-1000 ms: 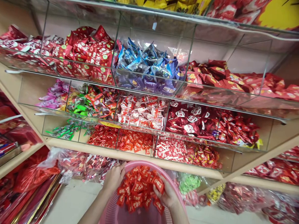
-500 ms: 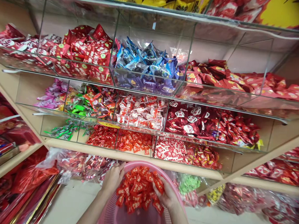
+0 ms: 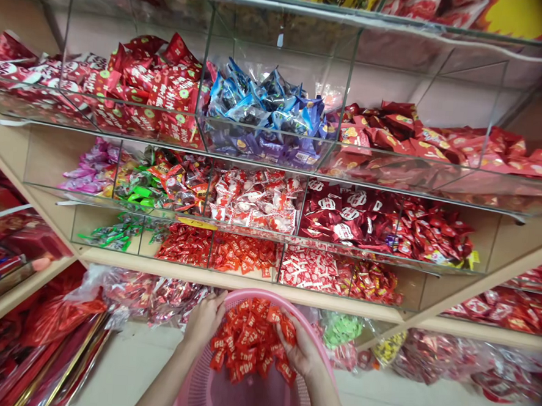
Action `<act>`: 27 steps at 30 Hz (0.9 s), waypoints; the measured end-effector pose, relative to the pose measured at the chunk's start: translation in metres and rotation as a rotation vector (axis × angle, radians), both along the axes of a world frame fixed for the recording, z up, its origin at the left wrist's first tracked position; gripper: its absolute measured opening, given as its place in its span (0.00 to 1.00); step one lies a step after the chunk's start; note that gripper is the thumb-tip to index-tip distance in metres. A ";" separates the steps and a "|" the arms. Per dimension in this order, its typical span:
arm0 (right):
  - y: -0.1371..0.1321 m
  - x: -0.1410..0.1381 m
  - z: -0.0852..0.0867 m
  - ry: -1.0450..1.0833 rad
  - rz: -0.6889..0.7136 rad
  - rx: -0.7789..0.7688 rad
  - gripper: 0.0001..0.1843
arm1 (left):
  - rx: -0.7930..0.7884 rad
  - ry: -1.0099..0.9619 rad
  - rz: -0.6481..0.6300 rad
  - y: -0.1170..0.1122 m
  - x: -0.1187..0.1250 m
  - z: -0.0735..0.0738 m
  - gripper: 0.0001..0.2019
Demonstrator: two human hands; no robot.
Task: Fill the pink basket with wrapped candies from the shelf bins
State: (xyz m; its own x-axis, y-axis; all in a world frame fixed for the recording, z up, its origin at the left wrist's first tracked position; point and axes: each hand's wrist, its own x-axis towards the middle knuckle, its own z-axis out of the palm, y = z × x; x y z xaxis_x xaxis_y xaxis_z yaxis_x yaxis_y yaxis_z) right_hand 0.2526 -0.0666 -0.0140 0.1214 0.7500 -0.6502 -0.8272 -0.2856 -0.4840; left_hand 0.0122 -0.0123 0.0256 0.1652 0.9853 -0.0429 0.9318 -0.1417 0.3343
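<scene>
A pink plastic basket (image 3: 240, 403) stands low in front of me, and a heap of small red wrapped candies (image 3: 248, 342) lies in its far part. My left hand (image 3: 204, 318) is closed over the basket's left rim, its fingertips near the far edge. Inside the basket on the right, my right hand (image 3: 301, 349) curls around red candies at the side of the heap, thumb towards the middle. Some of its fingers are hidden behind the wrappers.
Clear-walled shelf bins hold blue packets (image 3: 259, 101), dark red packets (image 3: 344, 210) and similar red candies (image 3: 244, 253). A wooden shelf edge (image 3: 157, 269) runs just beyond the basket. Bagged goods (image 3: 445, 357) lie beneath on the right, and long wrapped rolls (image 3: 72, 362) on the left.
The view has shifted slightly, so the upper shelves sit a little higher in the picture. Both hands and the candies keep nearly the same places in the basket.
</scene>
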 end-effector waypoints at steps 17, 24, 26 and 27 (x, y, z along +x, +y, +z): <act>0.000 -0.001 0.009 0.118 -0.021 0.084 0.10 | 0.001 -0.020 0.006 0.001 -0.001 -0.005 0.20; 0.000 0.017 0.009 0.112 -0.057 0.168 0.10 | -0.003 -0.026 0.007 -0.001 -0.002 -0.003 0.20; -0.001 0.017 0.008 0.030 -0.060 0.176 0.13 | -0.001 -0.025 0.003 0.000 -0.002 -0.003 0.20; -0.001 0.015 0.008 -0.022 -0.060 0.173 0.14 | -0.001 -0.022 0.003 0.000 -0.002 -0.003 0.20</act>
State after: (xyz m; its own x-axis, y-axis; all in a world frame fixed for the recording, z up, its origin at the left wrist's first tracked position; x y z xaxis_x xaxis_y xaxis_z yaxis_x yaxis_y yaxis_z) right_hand 0.2681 -0.0675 -0.0059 0.1821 0.8417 -0.5084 -0.8286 -0.1470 -0.5402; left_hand 0.0103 -0.0126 0.0226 0.1632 0.9858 -0.0401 0.9245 -0.1386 0.3552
